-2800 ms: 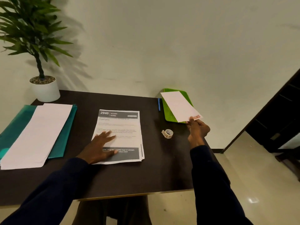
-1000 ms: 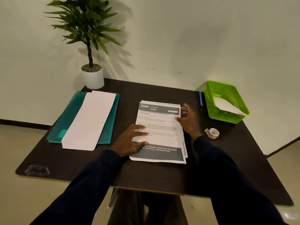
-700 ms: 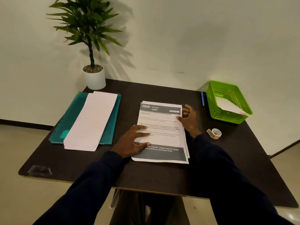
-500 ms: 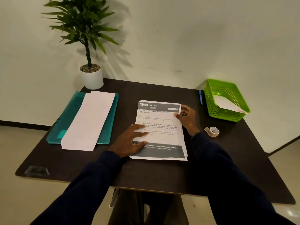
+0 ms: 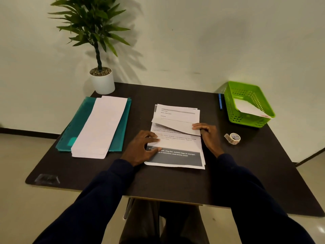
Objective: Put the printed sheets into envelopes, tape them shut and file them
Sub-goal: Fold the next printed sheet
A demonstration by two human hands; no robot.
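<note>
— Folded over now, the top sheet: its far edge has come toward the person, where half a second ago it lay flat.
— What grips it?
— The right hand pinches the flap at its right end, fingers curled over the edge. The left hand is spread and relaxed, pressing the sheet's left side onto the stack at the desk's middle.
— Does the flap lie down yet?
— Hard to say; it seems slightly raised, with a shadow under it.
— And the envelopes?
— Piled on a teal folder by the left edge. One envelope leans inside the green basket at the far right corner.
— Tape?
— Near the right edge, just beside the right hand. A blue pen lies just left of the basket, and a plant stands at the far left corner.
</note>
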